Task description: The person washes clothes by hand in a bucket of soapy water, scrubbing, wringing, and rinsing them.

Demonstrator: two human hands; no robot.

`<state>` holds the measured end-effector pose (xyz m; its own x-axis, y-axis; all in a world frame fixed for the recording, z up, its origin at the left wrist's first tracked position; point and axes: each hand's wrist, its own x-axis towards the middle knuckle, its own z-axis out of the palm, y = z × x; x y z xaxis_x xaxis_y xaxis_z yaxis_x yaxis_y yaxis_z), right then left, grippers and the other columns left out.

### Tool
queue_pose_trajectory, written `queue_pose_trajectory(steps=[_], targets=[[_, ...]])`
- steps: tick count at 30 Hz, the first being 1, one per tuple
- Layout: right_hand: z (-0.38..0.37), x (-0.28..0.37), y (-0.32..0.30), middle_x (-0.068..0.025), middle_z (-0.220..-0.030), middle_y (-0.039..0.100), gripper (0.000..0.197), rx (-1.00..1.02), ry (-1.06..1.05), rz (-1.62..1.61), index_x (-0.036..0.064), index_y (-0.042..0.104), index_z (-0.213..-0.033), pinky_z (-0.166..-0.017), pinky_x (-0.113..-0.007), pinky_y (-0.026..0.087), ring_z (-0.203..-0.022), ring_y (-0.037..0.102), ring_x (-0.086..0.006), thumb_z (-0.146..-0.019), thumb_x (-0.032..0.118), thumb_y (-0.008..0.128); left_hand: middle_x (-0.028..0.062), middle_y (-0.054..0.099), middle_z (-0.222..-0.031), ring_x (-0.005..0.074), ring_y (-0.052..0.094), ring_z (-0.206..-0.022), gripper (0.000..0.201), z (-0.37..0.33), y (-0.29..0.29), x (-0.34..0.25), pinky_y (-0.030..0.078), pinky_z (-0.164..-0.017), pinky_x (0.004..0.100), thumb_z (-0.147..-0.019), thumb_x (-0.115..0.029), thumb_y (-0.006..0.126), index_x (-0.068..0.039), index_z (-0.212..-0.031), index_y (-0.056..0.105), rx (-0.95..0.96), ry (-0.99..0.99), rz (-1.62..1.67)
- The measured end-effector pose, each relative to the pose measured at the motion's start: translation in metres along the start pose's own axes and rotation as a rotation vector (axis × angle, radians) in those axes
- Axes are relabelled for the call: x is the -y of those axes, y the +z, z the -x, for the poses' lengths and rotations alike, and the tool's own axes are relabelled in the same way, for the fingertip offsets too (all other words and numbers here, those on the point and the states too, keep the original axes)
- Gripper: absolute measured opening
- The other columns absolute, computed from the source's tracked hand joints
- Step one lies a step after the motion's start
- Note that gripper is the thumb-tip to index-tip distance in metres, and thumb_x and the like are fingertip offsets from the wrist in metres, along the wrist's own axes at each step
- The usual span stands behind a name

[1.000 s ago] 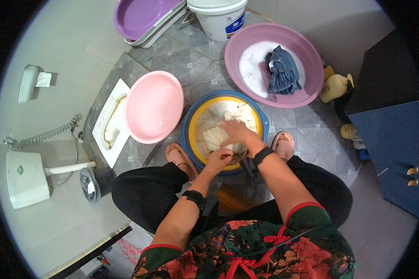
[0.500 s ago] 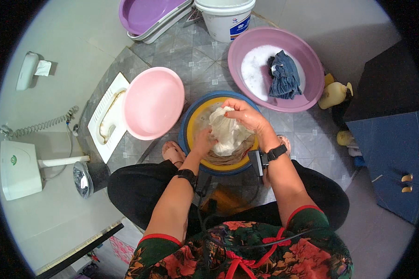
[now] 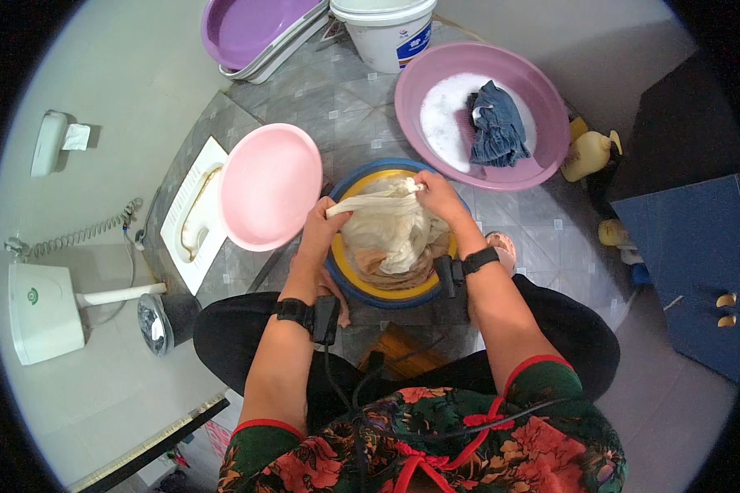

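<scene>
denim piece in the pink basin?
No, the denim lies in the purple basin with suds; the pink basin holds nothing visible.

A cream-white wet cloth [image 3: 390, 226] hangs between the left hand [image 3: 321, 234] and the right hand [image 3: 437, 195], over a basin [image 3: 362, 292] with a blue rim and yellow inside. To its left leans a pale pink basin [image 3: 269, 185]; far right lies a mauve-pink basin [image 3: 542, 90] of white suds holding a blue denim garment [image 3: 496, 131]. Far left, a purple tub [image 3: 251, 29] sits beside a white bucket [image 3: 384, 33] with a blue label. The floor tiles [image 3: 337, 103] are mottled grey. A yellow bottle [image 3: 588, 154] stands right, near a dark blue cabinet [image 3: 690, 263]. Both wrists wear black bands [image 3: 292, 311]; the blouse [image 3: 436, 444] is dark with red and green flowers and red trim
</scene>
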<state>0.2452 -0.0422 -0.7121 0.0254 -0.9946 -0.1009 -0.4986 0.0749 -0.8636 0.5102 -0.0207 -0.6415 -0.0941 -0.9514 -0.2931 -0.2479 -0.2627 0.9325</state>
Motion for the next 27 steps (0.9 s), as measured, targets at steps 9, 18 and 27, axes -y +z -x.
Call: queue_pose_trajectory(steps=[9,18,27], targets=[[0.002,0.05,0.019,-0.0177,-0.083,0.067,0.028,0.324,0.521,-0.102,0.0024,0.062,-0.088,-0.075,-0.039,0.05,-0.085,0.064,-0.035,-0.076,0.027,0.067,0.0054,0.051,-0.077,0.0176,0.05,-0.07,0.023,0.029,0.034,0.005,0.043,-0.065,0.0291,-0.071,-0.004,0.071,-0.006,-0.082,0.051,0.074,0.28,-0.267],[0.005,-0.036,0.021,-0.0051,-0.074,0.059,0.019,-0.119,0.603,-0.697,0.0072,0.053,-0.089,-0.051,-0.035,0.05,-0.068,0.061,-0.0189,-0.074,-0.002,0.061,0.0138,0.059,-0.083,0.0355,0.058,-0.085,0.025,0.059,0.067,0.037,0.046,-0.074,0.04,-0.072,-0.02,0.072,-0.008,-0.086,0.055,0.411,0.222,-0.738],[0.001,-0.06,0.017,-0.0163,-0.089,0.068,0.026,0.127,0.584,-0.02,0.0057,0.068,-0.1,-0.068,-0.043,0.053,-0.078,0.066,-0.031,-0.074,0.011,0.064,0.0199,0.065,-0.082,0.0358,0.063,-0.084,0.042,0.04,0.087,0.043,0.047,-0.076,0.0456,-0.086,-0.037,0.059,-0.01,-0.118,0.054,0.613,0.223,-0.972]])
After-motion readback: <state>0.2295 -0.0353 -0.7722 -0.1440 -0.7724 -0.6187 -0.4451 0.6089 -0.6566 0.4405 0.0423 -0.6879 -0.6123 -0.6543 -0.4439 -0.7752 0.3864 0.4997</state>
